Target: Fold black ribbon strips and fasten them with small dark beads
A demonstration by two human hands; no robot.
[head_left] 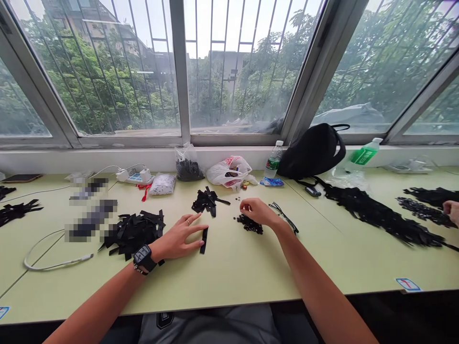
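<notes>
Left hand (178,239), fingers spread, touches black strip (204,236); light, flat pressure suits. Right hand (256,211) bent over button-like pieces (254,228), grip unclear; best pinched singly.

Workroom for light hand assembly, window side.
Long pale-green counter (222,282) with edge label (408,285); heaped black strips (138,231); pile of small black pieces (253,227), possibly fasteners, too small to tell; bag of dark pieces (189,169); power strip (135,178); co-worker's hand (452,210) at far right, beside further dark heaps (426,211); barred windows (179,71) facing trees (96,100).
</notes>
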